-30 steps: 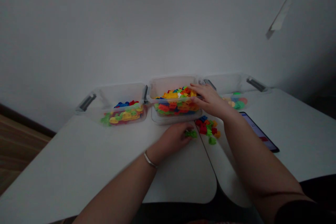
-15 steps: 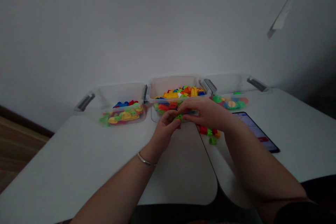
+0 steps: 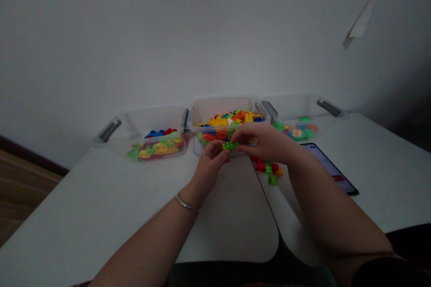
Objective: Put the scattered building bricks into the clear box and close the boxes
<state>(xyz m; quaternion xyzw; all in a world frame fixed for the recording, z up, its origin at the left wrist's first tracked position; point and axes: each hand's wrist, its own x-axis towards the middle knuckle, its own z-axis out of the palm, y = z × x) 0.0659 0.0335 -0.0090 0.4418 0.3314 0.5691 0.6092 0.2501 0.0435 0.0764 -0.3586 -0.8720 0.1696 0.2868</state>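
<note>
A small green plastic brick assembly [image 3: 230,145] is held up between my two hands, just in front of the middle bin. My left hand [image 3: 210,168] grips it from below with curled fingers. My right hand [image 3: 262,141] comes in from the right, its fingertips pinching the brick's right end. A clear plastic bin [image 3: 222,108] of mostly orange, yellow and red bricks stands just behind my hands, its front partly hidden by them. Below my right hand lies a small pile of loose red and green bricks [image 3: 266,168].
A clear bin of mixed bricks [image 3: 151,119] stands to the left and another with round pieces [image 3: 292,107] to the right. A phone [image 3: 328,168] lies lit on the white table [image 3: 101,202], right of the loose pile.
My left hand has lifted the green brick from the table. My right hand has moved from above the middle bin to meet it, and both hands now hold it together.
</note>
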